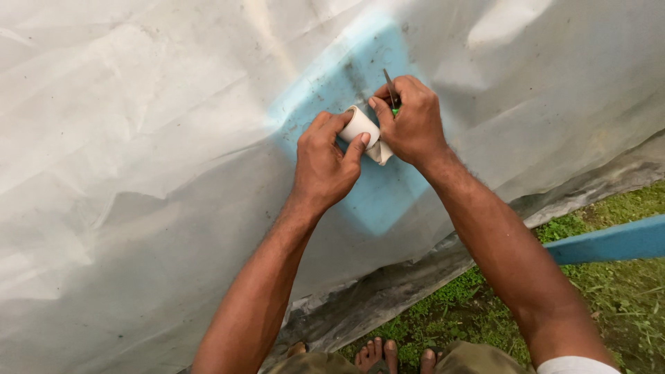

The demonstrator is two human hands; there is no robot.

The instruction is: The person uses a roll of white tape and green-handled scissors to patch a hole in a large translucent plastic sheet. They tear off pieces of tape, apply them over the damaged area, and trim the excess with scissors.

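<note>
Right now both hands work close together against a big white plastic sheet point(138, 138), over a pale blue patch point(377, 194) showing through it. The left hand point(324, 163) is closed around a small white tape roll point(359, 125), thumb and fingers curled over its round side, pressing it near the sheet. The right hand point(414, 121) is clenched on a thin blade point(390, 86) with a green handle, point up, just beside the roll; a short loose tape end point(380, 152) hangs between the hands. The roll looks light and stiff, easy to pinch by its rim or through its core, though the smooth side could slip. The tape end looks thin, limp and sticky, likely to fold on itself, so best taken at its free corner. The sheet looks soft and creased, giving under pressure. Below, grass point(609, 291), a blue bar point(609, 241) by the sheet's lower right edge, and bare toes point(377, 353)
</note>
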